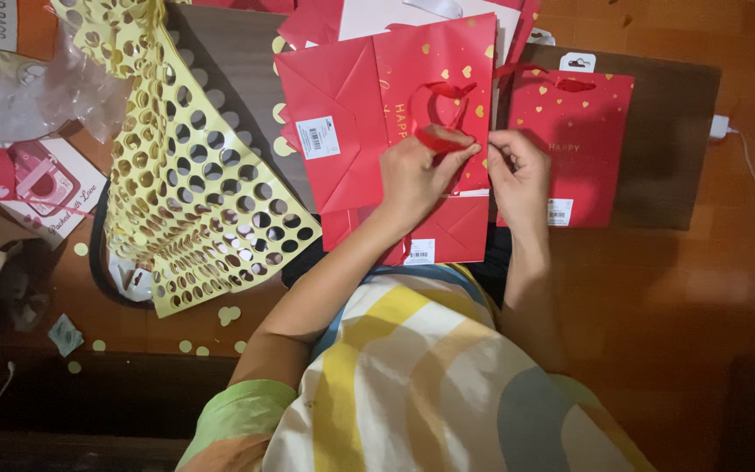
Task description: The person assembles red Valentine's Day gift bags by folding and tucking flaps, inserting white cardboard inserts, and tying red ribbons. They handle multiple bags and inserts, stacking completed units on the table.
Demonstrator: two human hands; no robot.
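Observation:
A flat red paper gift bag (369, 105) with gold hearts and a red ribbon handle (440, 103) lies in front of me on top of other red bags. My left hand (421, 170) rests on it and pinches the lower end of the ribbon handle. My right hand (517, 170) is right beside it, fingertips touching the bag's right edge close to my left fingers. Another red gift bag (583, 140) with gold hearts lies flat to the right, on a dark brown board (675, 131).
A yellow sheet full of punched round holes (185, 175) drapes at the left, with yellow paper dots scattered on the brown floor. A white card with a red ribbon (32, 183) and clear plastic lie at far left. A white cable and plug (723, 127) are at right.

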